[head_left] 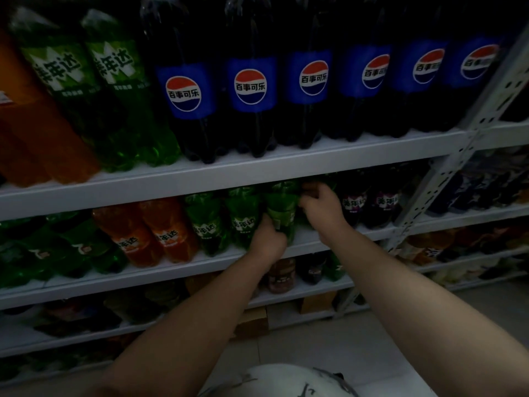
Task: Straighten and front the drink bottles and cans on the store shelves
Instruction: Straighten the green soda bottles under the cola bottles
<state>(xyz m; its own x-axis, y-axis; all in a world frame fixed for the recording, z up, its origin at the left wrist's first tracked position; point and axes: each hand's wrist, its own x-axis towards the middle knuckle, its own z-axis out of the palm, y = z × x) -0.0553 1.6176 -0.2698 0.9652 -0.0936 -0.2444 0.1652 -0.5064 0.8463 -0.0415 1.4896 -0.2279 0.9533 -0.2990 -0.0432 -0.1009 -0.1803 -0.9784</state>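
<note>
A shop: metal shelves (257,164) stocked with rows of soft-drink bottles (252,90)

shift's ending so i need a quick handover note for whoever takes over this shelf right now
Left hand grips the lower part of a green bottle on the middle shelf.
Right hand is at that bottle's upper right, fingers curled; grip unclear in the dim light.
Done: cola bottles above face front, as do the two green neighbours.
Left: turn the held bottle's label forward; lower shelves too dark to judge.
</note>
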